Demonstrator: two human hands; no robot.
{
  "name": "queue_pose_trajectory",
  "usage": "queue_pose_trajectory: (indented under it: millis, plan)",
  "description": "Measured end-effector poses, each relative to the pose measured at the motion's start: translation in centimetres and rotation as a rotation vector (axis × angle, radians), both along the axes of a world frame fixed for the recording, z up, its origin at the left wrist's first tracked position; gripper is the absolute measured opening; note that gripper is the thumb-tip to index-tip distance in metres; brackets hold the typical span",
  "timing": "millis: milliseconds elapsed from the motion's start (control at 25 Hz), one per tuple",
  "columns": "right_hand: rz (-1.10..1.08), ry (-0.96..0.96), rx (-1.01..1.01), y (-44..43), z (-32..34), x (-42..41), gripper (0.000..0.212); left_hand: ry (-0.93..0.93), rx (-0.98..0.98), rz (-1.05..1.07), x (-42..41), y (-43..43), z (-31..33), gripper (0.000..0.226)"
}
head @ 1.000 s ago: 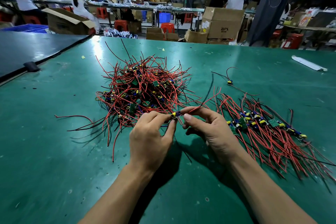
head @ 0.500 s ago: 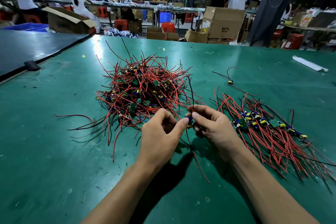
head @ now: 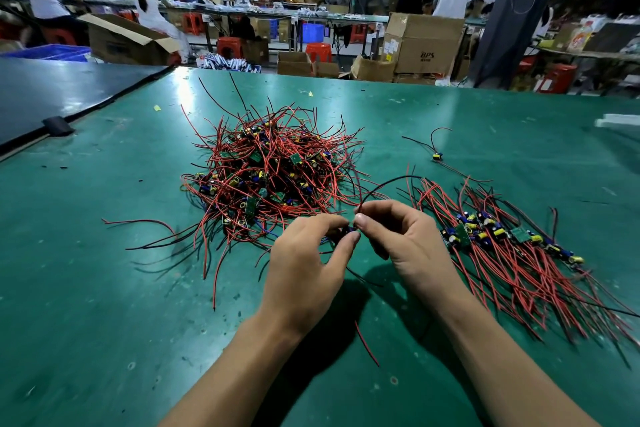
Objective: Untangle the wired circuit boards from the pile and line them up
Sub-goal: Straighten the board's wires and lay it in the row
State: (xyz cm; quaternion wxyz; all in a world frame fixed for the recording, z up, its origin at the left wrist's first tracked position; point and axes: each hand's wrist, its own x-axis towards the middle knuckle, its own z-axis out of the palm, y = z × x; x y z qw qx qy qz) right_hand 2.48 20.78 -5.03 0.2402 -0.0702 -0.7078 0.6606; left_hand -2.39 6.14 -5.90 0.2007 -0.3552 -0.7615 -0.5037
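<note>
Table (head: pixel 104 322): dark green, scuffed with pale marks.
Pile (head: pixel 273 180): red and black wires (head: pixel 322 144), green boards (head: pixel 295 158), yellow and blue parts (head: pixel 204 188).
Row (head: pixel 519 270): same red, black, green, yellow.
Stools (head: pixel 229 45): red.
Boxes (head: pixel 426 42): brown.

Place: factory assembly floor | Near: a wide green worktop (head: pixel 104 288) carried a tangled pile of wired boards (head: pixel 273 177) at its middle and a sorted row (head: pixel 502 243) toward its right edge | Beyond the far edge: stacked cardboard boxes (head: pixel 424 42), red stools (head: pixel 228 45), a blue crate (head: pixel 52 52) | Back: workers (head: pixel 149 7) were at long benches (head: pixel 311 15)
</note>
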Motion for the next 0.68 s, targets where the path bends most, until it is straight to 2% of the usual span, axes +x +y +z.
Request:
queue_pose_trajectory:
  millis: [120,240,520,680]
  plan:
    - [0.016,0.026,-0.062,0.0,-0.1,-0.1,0.011,0.143,0.013,-0.007,0.0,0.3,-0.3,0.014]
    - [0.133,0.066,-0.194,0.2,0.3,-0.1,0.01,0.127,0.058,-0.046,-0.3,0.3,-0.3,0.019]
    - [0.084,0.116,-0.679,0.8,1.5,0.0,0.008,-0.26,-0.182,-0.093,-1.3,-0.3,-1.3,0.058]
    - [0.042,0.155,-0.875,1.6,2.0,0.0,0.008,-0.36,-0.186,-0.056,-1.5,-0.6,-1.4,0.06]
